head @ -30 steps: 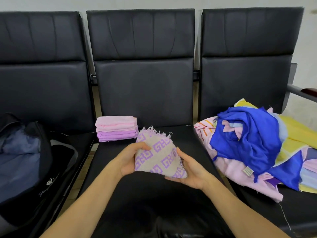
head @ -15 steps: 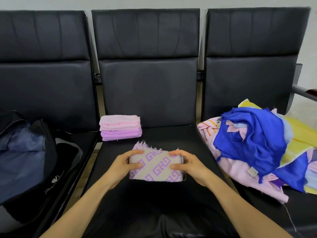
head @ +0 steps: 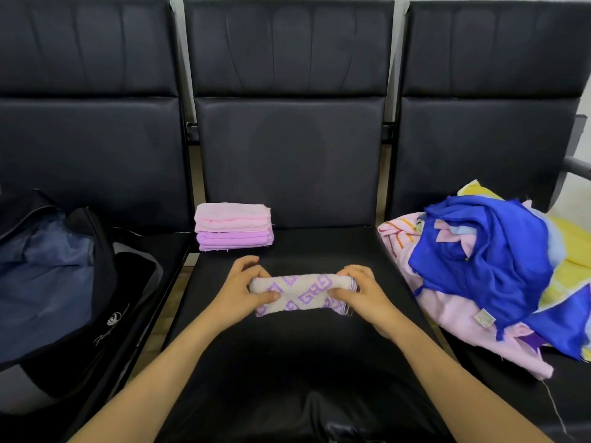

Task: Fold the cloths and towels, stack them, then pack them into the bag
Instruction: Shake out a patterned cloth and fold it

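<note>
Patterned cloth (head: pixel 300 294) sitting folded on the middle seat (head: pixel 287 346), being pinched at each end by left hand (head: pixel 238 290) and right hand (head: pixel 364 292) fingers, risking springing open if released early, or toppling the pink stack (head: pixel 233 227) if dropped off-centre.

Three black padded seats (head: pixel 289 161) in row, pale wall (head: pixel 177 1) behind
</note>
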A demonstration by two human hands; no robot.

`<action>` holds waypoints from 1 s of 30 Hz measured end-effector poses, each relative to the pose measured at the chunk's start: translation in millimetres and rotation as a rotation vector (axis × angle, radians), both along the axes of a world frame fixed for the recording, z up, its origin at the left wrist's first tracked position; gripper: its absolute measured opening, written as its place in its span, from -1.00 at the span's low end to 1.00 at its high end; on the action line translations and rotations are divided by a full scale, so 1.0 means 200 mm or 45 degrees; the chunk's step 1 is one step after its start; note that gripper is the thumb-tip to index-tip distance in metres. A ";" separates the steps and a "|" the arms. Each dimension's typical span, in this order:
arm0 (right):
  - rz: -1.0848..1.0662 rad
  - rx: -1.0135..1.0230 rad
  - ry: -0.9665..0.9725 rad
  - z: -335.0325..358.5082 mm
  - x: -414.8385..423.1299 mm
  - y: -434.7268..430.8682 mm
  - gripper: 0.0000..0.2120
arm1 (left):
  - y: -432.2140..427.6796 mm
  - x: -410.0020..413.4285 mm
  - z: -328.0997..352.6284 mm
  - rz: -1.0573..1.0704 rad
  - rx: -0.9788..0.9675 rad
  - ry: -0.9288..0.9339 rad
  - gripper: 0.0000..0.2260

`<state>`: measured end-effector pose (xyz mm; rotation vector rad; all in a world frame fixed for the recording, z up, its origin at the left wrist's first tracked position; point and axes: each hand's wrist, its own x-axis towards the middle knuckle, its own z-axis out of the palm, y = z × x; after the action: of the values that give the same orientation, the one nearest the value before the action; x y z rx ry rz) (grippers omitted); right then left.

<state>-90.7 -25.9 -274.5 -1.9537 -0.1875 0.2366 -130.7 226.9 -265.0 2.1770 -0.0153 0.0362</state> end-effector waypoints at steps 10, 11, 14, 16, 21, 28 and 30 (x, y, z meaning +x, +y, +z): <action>-0.162 0.455 0.150 0.02 0.08 0.13 -0.75 | 0.11 0.13 0.02 0.135 -0.839 0.329 -0.71; -0.190 0.441 0.141 0.02 0.11 0.16 -0.74 | 0.12 0.16 0.02 0.186 -0.869 0.303 -0.71; -0.222 0.431 0.104 0.05 0.24 0.28 -0.76 | 0.18 0.28 0.04 0.311 -0.924 0.159 -0.71; -0.200 0.371 0.034 0.08 0.36 0.38 -0.74 | 0.25 0.38 0.05 0.393 -0.816 0.051 -0.73; -0.173 0.197 -0.217 0.22 0.69 0.74 -0.81 | 0.53 0.65 0.17 0.555 -0.488 -0.200 -0.72; -0.174 0.086 -0.262 0.24 0.97 1.05 -0.85 | 0.77 1.00 0.20 0.710 -0.374 -0.214 -0.73; -0.140 -0.021 -0.216 0.14 1.03 1.09 -0.86 | 0.80 1.05 0.12 0.705 -0.237 -0.091 -0.75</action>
<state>115.6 191.3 -245.7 -1.9937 -0.1880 0.0000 78.6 386.3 -240.2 1.9329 0.5297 0.4132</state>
